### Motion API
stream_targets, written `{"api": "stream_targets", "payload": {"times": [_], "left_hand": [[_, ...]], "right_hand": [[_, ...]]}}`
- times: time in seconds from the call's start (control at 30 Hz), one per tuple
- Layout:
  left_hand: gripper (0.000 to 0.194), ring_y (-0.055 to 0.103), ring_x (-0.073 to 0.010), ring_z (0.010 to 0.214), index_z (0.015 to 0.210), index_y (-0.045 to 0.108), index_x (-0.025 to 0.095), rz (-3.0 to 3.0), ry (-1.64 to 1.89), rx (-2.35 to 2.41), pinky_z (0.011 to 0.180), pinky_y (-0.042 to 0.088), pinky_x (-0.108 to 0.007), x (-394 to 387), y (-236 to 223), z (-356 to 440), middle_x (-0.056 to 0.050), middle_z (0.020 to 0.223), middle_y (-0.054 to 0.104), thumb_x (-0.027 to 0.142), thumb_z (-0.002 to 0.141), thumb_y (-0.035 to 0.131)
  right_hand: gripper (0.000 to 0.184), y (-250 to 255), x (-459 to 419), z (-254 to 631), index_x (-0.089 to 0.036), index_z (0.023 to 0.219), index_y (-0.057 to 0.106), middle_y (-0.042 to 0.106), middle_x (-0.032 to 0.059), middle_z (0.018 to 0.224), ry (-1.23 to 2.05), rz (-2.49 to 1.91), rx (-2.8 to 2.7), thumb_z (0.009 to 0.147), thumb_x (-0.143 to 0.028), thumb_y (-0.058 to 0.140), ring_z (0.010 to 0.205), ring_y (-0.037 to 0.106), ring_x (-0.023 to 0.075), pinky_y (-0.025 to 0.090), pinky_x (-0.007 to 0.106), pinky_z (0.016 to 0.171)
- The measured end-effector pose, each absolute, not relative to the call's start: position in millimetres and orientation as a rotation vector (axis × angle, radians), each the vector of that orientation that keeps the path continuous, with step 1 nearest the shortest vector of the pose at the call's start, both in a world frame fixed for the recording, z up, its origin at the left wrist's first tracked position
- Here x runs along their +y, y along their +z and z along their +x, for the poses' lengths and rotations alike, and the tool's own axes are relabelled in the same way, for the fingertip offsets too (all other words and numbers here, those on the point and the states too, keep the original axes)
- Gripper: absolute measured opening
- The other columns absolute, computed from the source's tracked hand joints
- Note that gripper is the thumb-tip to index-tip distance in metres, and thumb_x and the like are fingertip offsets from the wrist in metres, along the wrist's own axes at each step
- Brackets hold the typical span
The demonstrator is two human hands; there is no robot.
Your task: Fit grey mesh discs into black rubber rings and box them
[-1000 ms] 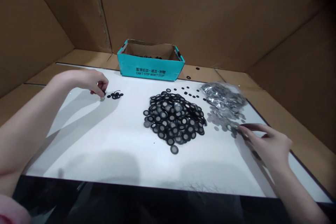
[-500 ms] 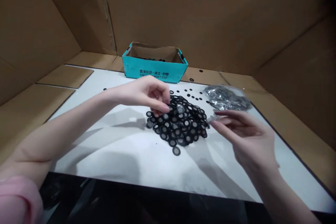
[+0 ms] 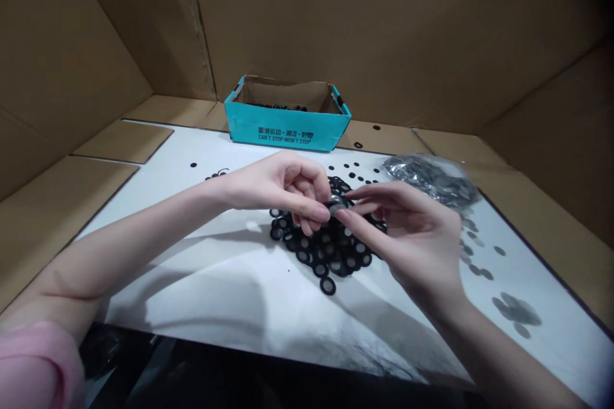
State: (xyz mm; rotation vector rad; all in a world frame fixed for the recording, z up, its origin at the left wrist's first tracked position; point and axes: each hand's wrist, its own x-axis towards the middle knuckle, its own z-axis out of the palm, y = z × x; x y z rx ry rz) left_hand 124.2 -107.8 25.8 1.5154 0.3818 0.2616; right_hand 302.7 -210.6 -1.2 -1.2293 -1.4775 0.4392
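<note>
Over the pile, my left hand point(image 3: 295, 192) is closed, with thumb and fingers pinching a small shiny ring point(image 3: 338, 200). My right hand point(image 3: 419, 230) meets it from the other side; its thumb and fingertips are closed on a thin grey disc point(image 3: 336, 210) at the ring's front. The fingertips partly hide both pieces, so how they fit together cannot be made out. Just below lies a heap of black rings with grey centres point(image 3: 329, 252), partly covered by my hands. One black-rimmed piece point(image 3: 327, 285) lies at the heap's near edge.
A turquoise box point(image 3: 288, 128) with dark pieces inside stands at the back. Right of it lies a clear plastic bag point(image 3: 432, 179) of grey discs. Loose grey discs point(image 3: 515, 310) are scattered at the right. Small black pieces point(image 3: 352, 175) dot the white table point(image 3: 201, 287). Cardboard walls surround it.
My right hand has moved left and its fingertips now meet the ring in my left hand. My left hand has shifted slightly right. The loose grey discs at the right have come into sight.
</note>
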Motion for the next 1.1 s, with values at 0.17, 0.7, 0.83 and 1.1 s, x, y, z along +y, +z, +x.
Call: {"api": "stream_targets", "payload": {"times": [0.17, 0.7, 0.83, 1.1], "left_hand": [[0.017, 0.07, -0.0116, 0.058, 0.081, 0.056, 0.01, 1.512, 0.293, 0.359, 0.058, 0.057, -0.018, -105, 26, 123, -0.002, 0.065, 0.071, 0.015, 0.078, 0.072], [0.014, 0.064, -0.0056, 0.055, 0.076, 0.057, 0.011, 1.661, 0.498, 0.45, 0.052, 0.053, -0.011, -114, 30, 119, 0.003, 0.062, 0.062, 0.017, 0.087, 0.061], [0.014, 0.063, -0.0063, 0.051, 0.076, 0.056, 0.011, 1.752, 0.412, 0.448, 0.05, 0.051, -0.012, -114, 36, 115, 0.003, 0.057, 0.063, 0.018, 0.088, 0.06], [0.016, 0.063, -0.0092, 0.052, 0.072, 0.055, 0.014, 1.877, 0.235, 0.447, 0.051, 0.05, -0.016, -107, 47, 106, 0.0, 0.057, 0.065, 0.02, 0.087, 0.059]], "right_hand": [[0.004, 0, -200, 304, -0.021, 0.08, 0.065, 0.068, 0.0003, 0.071, 0.37, -1.231, -1.752, 0.083, -0.023, 0.065, 0.061, 0.061, 0.0115, 0.048, 0.025, 0.058], [0.02, -4, -178, 305, -0.02, 0.068, 0.053, 0.053, -0.0024, 0.06, 0.447, -0.972, -1.864, 0.087, -0.015, 0.057, 0.056, 0.048, 0.0092, 0.039, 0.024, 0.052], [0.019, -1, -178, 303, -0.02, 0.07, 0.056, 0.057, -0.0018, 0.062, 0.447, -0.927, -1.86, 0.087, -0.014, 0.057, 0.058, 0.051, 0.0094, 0.041, 0.024, 0.055], [0.018, 1, -177, 297, -0.021, 0.071, 0.057, 0.059, -0.0009, 0.063, 0.421, -0.893, -1.887, 0.087, -0.011, 0.056, 0.058, 0.053, 0.0102, 0.043, 0.025, 0.055]]}}
